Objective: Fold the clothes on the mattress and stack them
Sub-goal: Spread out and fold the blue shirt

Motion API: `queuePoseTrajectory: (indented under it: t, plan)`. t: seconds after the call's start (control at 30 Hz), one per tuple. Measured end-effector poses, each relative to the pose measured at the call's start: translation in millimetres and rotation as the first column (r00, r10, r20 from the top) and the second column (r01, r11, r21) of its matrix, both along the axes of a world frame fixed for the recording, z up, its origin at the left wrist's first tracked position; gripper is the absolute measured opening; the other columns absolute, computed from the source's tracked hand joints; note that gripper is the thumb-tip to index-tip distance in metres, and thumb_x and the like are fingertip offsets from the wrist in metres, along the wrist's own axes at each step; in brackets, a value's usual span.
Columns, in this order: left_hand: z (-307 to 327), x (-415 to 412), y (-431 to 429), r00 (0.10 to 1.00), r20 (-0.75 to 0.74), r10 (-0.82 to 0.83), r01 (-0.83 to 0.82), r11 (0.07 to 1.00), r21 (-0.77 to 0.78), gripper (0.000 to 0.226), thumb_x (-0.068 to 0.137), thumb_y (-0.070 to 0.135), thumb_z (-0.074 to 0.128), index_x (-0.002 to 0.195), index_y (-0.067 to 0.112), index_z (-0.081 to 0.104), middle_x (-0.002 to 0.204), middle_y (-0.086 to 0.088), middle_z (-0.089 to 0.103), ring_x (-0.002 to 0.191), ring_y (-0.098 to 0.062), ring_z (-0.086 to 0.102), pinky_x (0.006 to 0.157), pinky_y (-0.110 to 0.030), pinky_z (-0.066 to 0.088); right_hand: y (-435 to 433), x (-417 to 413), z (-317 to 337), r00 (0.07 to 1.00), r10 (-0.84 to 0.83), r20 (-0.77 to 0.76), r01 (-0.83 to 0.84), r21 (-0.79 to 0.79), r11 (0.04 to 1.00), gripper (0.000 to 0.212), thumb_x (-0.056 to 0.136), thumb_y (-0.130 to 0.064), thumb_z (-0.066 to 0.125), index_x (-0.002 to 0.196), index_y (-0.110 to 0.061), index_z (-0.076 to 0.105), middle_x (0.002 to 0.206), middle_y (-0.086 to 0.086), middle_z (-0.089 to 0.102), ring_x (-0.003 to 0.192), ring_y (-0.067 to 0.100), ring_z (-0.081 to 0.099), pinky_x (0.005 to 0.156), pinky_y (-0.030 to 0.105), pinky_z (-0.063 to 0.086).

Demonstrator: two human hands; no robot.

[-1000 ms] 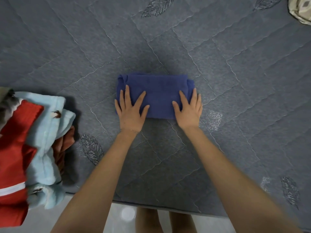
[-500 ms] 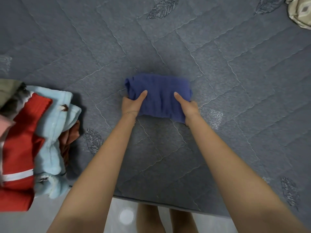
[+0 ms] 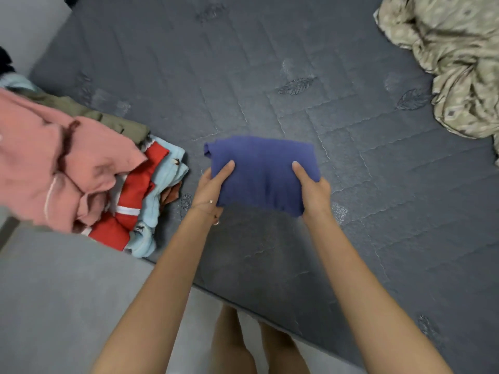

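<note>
Near the front edge of the mattress (image 3: pixel 378 163), the left hand (image 3: pixel 209 188) and the right hand (image 3: pixel 313 188) each held one short side of the folded blue cloth (image 3: pixel 262 171), thumbs on top and fingers hidden beneath, probably so the folds would not open while it was carried. The cloth seemed lifted just above the mattress. At the left edge lay the pile of clothes (image 3: pixel 81 171), loosely heaped, likely the stacking place, and in the far right corner a crumpled beige patterned cloth (image 3: pixel 459 58) waited unfolded.

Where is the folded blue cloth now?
Mid-frame in the head view, the folded blue cloth is held between the left hand and right hand, above the mattress.
</note>
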State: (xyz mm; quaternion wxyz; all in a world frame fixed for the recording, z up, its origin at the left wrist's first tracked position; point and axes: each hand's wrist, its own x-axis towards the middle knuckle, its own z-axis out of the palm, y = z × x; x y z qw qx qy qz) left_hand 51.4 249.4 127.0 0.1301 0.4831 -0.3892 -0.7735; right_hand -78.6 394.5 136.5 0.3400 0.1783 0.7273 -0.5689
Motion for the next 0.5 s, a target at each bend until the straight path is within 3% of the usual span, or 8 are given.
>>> queuePoseTrajectory:
  t: [0.1, 0.2, 0.33, 0.4, 0.5]
  plan:
    - [54.6, 34.8, -2.8, 0.995, 0.005, 0.095, -0.094, 0.991, -0.093, 0.016, 0.091, 0.025, 0.065, 0.107, 0.022, 0.063, 0.101, 0.005, 0.074, 0.097, -0.013, 0.07, 0.08, -0.031, 0.057, -13.3, 26.9, 55.2, 0.994, 0.074, -0.08, -0.078, -0.052, 0.996, 0.022, 0.079, -0.042, 0.078, 0.081, -0.025, 0.064, 0.085, -0.011, 0.07, 0.077, 0.004, 0.068, 0.064, 0.022, 0.053]
    - [100.8, 70.1, -15.8, 0.985, 0.025, 0.168, -0.163, 0.976, -0.142, 0.02, 0.091, 0.023, 0.065, 0.11, 0.016, 0.064, 0.111, -0.005, 0.07, 0.101, -0.02, 0.068, 0.088, -0.037, 0.055, -26.9, 53.9, 97.5, 0.983, 0.114, -0.141, -0.13, -0.114, 0.985, 0.015, 0.082, -0.034, 0.077, 0.083, -0.022, 0.069, 0.079, -0.013, 0.073, 0.072, 0.001, 0.07, 0.059, 0.018, 0.053]
    - [145.8, 113.8, -41.6, 0.987, 0.004, 0.163, -0.158, 0.961, -0.226, 0.003, 0.091, 0.027, 0.066, 0.091, 0.027, 0.063, 0.084, 0.012, 0.072, 0.077, -0.004, 0.069, 0.07, -0.025, 0.057, -46.0, 93.8, 140.0, 0.977, 0.135, -0.166, -0.165, -0.184, 0.969, 0.011, 0.085, -0.03, 0.075, 0.084, -0.02, 0.069, 0.075, -0.015, 0.073, 0.069, 0.0, 0.07, 0.056, 0.018, 0.053]
    - [162.8, 135.7, -55.7, 0.986, -0.032, 0.162, -0.165, 0.954, -0.251, 0.003, 0.091, 0.027, 0.065, 0.093, 0.025, 0.064, 0.077, 0.015, 0.073, 0.071, 0.001, 0.069, 0.061, -0.017, 0.054, -56.5, 115.3, 155.7, 0.977, 0.132, -0.166, -0.166, -0.214, 0.963, 0.009, 0.086, -0.027, 0.073, 0.086, -0.018, 0.07, 0.076, -0.014, 0.074, 0.07, 0.002, 0.071, 0.056, 0.018, 0.053]
    - [186.2, 170.9, -74.6, 0.98, -0.044, 0.193, -0.198, 0.951, -0.239, 0.019, 0.09, 0.025, 0.067, 0.107, 0.016, 0.064, 0.105, -0.005, 0.073, 0.096, -0.016, 0.07, 0.083, -0.031, 0.056, -76.0, 154.6, 174.6, 0.977, 0.12, -0.177, -0.162, -0.242, 0.957, 0.007, 0.087, -0.025, 0.072, 0.088, -0.018, 0.071, 0.078, -0.013, 0.075, 0.072, 0.003, 0.071, 0.057, 0.019, 0.054]
